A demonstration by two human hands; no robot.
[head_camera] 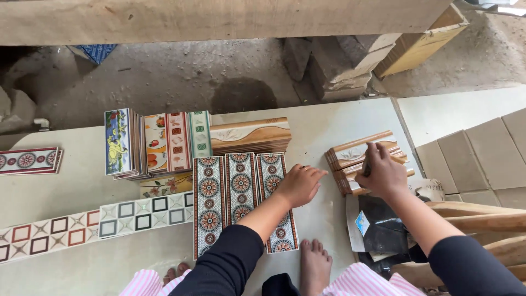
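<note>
right hand (383,174) grips dark pen-like object (366,167), tip on brown moulding tiles (359,159); exact kind of object unclear. left hand (300,183) flat, fingers loosely spread, resting on rightmost patterned strip tile (276,203) just left of moulding tiles. two matching strips (224,200) further left, touching. upright tile stack (156,142) well left. grey slabs (476,159) right of moulding tiles.

— Premises, kind?
— Tile yard or workshop: patterned border tiles (241,192) in stacks and rows on a pale slab floor (329,131), moulded trim pieces (359,153), plain beige tiles (482,159), dirt ground (181,77), cardboard box (422,44).
</note>
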